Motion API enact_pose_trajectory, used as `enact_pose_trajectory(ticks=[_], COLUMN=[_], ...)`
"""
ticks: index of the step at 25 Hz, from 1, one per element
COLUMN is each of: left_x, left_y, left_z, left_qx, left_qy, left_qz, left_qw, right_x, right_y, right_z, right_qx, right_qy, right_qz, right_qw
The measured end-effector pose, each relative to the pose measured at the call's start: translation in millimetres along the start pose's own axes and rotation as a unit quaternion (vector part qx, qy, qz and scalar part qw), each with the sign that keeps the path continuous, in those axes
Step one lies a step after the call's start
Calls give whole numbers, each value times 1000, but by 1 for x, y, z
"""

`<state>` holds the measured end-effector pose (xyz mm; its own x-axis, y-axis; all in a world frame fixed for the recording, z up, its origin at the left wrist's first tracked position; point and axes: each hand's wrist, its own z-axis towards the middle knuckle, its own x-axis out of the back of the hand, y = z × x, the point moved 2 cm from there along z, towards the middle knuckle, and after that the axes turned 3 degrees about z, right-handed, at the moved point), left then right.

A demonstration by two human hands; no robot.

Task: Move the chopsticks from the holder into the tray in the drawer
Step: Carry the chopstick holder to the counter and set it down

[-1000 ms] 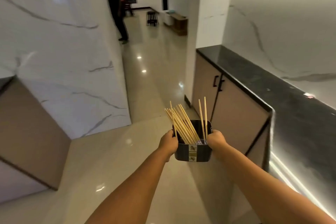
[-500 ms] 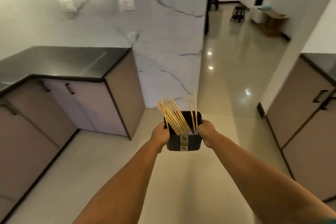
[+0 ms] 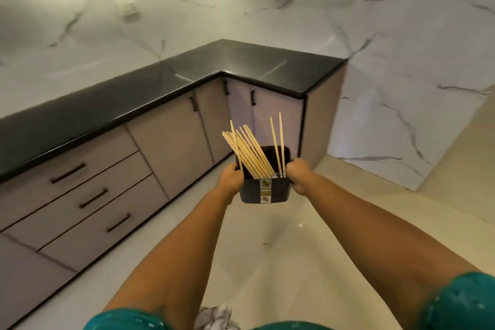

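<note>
A small black holder (image 3: 263, 190) with a label strip on its front hangs in front of me above the floor. Several pale wooden chopsticks (image 3: 247, 151) stand in it, most leaning left, two upright at the right side. My left hand (image 3: 230, 178) grips the holder's left side and my right hand (image 3: 298, 175) grips its right side. At the left, a stack of three shut drawers (image 3: 88, 201) with dark bar handles sits under the counter. No tray is in sight.
An L-shaped black countertop (image 3: 134, 99) runs from the left to a corner ahead, with beige cabinet doors (image 3: 176, 136) below. White marble walls (image 3: 401, 88) rise behind and to the right. Glossy beige floor (image 3: 267, 249) lies under my arms.
My view has swung left, from the hallway to the corner counter and the drawers. The holder has stayed in both hands in front of me, chopsticks unchanged.
</note>
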<state>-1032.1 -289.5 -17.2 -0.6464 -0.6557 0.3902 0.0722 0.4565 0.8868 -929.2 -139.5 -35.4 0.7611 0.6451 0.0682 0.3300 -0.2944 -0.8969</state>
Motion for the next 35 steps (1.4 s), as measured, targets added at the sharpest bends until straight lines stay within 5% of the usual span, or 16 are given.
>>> enact_pose_trajectory(ticks=[13, 24, 29, 35], left_x=[306, 479, 576, 700], left_y=[-133, -179, -201, -232], left_z=[63, 97, 135, 196], left_qx=[154, 195, 172, 136], left_qy=[275, 383, 393, 396], left_qz=[-30, -75, -244, -335], left_qw=[949, 900, 870, 844], right_x=[-398, -614, -712, -838], right_y=[-50, -112, -140, -170], right_z=[78, 79, 87, 120], right_qx=[3, 5, -79, -152], right_qy=[-270, -393, -464, -445], right_qz=[-138, -189, -30, 71], right_qw=[953, 900, 882, 880])
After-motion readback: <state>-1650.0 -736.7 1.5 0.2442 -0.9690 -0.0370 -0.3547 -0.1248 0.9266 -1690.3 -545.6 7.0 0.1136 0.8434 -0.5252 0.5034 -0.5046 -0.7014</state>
